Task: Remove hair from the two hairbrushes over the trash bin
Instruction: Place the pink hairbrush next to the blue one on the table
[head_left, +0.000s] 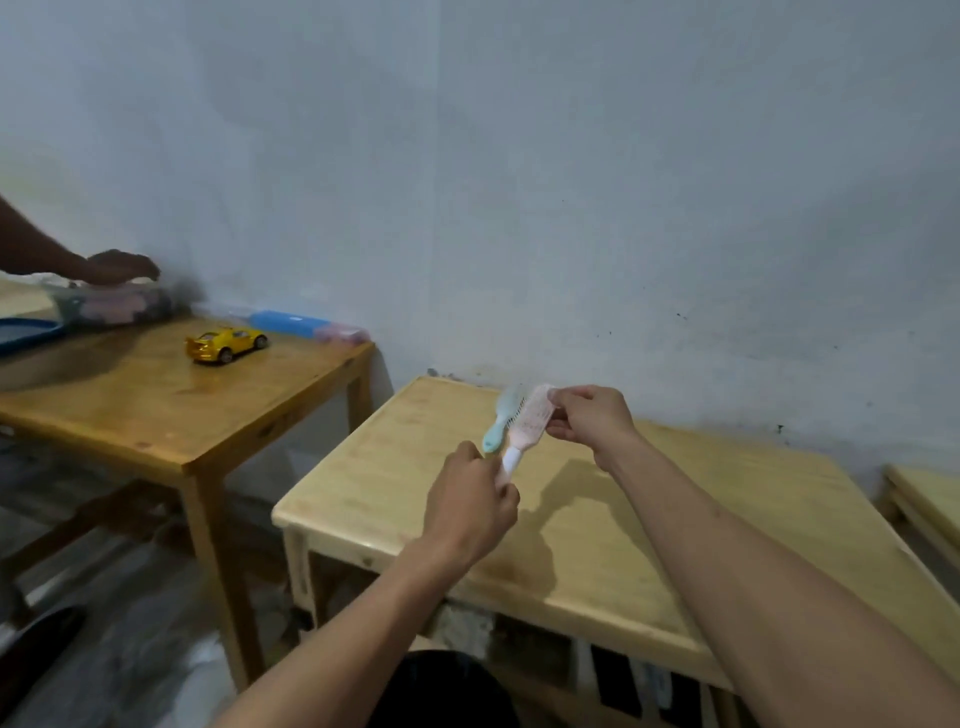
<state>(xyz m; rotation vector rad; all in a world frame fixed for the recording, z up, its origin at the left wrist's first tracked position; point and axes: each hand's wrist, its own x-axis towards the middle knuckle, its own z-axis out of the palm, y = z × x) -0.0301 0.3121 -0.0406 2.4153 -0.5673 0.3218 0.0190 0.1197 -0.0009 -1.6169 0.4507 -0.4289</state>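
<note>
A pink hairbrush (531, 422) with a white handle is held in the air above the light wooden table (597, 530). My left hand (470, 512) grips its white handle at the lower end. My right hand (589, 415) pinches the top of its head. A light blue hairbrush (500, 422) lies on the table just behind the pink one, partly hidden by it. At the bottom edge, below my arms, the dark round opening of the trash bin (447, 691) shows.
A darker wooden table (171, 415) stands at the left with a yellow toy car (227, 344), a blue case (290, 322) and a pink box (340, 332). Another person's hand (122, 266) reaches over items at its far left. Another table edge (924, 499) is at the right.
</note>
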